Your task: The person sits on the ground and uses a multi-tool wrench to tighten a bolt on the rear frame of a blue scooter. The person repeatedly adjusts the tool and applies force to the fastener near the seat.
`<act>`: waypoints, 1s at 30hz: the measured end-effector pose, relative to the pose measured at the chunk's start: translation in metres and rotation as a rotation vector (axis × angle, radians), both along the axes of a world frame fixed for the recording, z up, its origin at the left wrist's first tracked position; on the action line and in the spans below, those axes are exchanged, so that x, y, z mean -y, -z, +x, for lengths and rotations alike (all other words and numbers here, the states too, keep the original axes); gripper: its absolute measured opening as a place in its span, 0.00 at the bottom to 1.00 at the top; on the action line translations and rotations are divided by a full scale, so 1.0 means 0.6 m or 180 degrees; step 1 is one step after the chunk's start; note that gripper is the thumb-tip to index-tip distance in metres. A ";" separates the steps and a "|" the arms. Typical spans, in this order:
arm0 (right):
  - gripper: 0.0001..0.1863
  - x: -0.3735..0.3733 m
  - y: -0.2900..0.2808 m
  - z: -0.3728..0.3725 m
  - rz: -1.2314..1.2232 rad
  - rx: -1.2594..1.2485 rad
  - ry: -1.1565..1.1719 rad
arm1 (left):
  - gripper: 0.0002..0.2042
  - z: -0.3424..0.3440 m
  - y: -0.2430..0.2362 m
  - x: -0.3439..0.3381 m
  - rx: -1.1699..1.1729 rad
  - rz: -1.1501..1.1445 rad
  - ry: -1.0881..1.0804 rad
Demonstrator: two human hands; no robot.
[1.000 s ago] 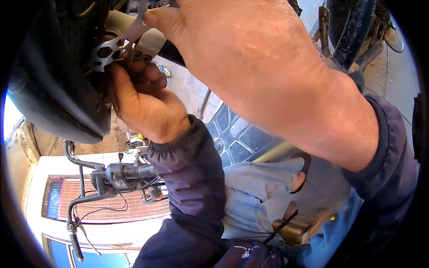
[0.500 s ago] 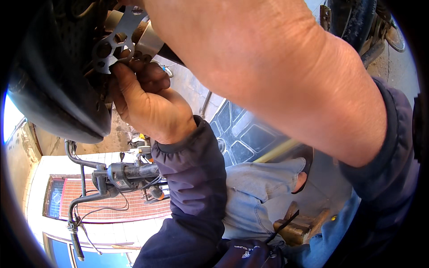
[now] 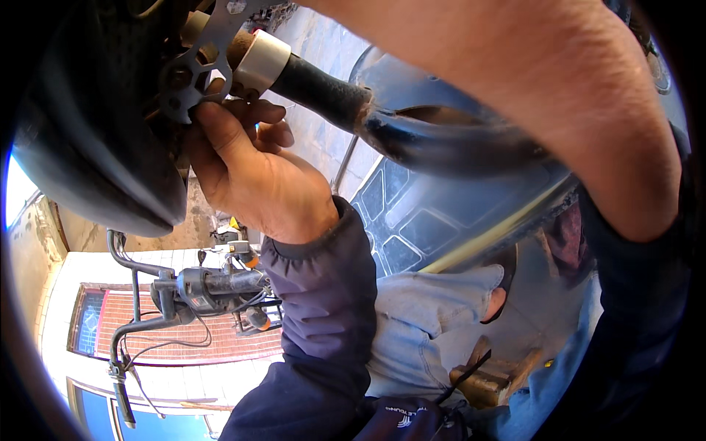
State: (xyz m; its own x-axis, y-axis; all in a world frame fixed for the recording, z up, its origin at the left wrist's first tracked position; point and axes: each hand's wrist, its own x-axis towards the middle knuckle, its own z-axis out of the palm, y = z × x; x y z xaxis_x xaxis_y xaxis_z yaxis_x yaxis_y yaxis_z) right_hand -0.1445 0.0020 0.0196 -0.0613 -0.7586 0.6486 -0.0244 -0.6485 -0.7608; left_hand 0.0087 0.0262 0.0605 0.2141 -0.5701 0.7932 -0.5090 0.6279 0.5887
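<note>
My left hand [image 3: 257,184] reaches up with its thumb and fingers closed at the lower end of a flat grey multi-hole wrench [image 3: 216,33]. Several holes pierce the wrench, some six-sided. Whatever lies behind the fingertips is hidden. My right forearm [image 3: 515,81] crosses the upper right, and its hand is past the top edge. Just right of the wrench, a pale metal collar [image 3: 263,60] sits around the end of a black tube [image 3: 320,87]. A curved black cover [image 3: 88,162] bulges at the left.
Handlebars [image 3: 213,283] with cables stand at lower left, before a white tiled wall [image 3: 235,257]. A dark patterned panel [image 3: 408,220] lies beyond my left sleeve. Near my jeans-clad leg [image 3: 419,309] is a wooden block or stool [image 3: 493,375].
My right forearm has moved up and right, uncovering the collar and black tube. My left hand and the wrench have shifted slightly right.
</note>
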 end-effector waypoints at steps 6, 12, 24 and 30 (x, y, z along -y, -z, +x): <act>0.09 0.002 0.004 -0.016 0.0005 -0.0046 -0.0072 | 0.13 0.007 -0.001 0.004 -0.0008 0.0039 0.0015; 0.10 0.001 -0.002 -0.030 0.0007 -0.0111 -0.0087 | 0.16 0.038 -0.017 0.012 0.0013 0.0133 0.0750; 0.11 0.001 -0.009 -0.044 -0.0032 -0.0207 -0.0099 | 0.09 0.004 -0.023 0.027 0.0062 -0.0404 0.0087; 0.12 0.002 -0.010 -0.051 -0.0011 -0.0211 -0.0082 | 0.08 0.007 -0.024 0.031 -0.0075 -0.0378 0.0282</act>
State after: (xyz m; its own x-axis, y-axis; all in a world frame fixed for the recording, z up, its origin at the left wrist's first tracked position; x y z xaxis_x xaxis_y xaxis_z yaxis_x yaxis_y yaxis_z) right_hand -0.1753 0.0010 0.0253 0.0014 -0.7571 0.6533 -0.0579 -0.6522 -0.7558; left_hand 0.0131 0.0074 0.0751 0.1865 -0.4901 0.8515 -0.4355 0.7357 0.5188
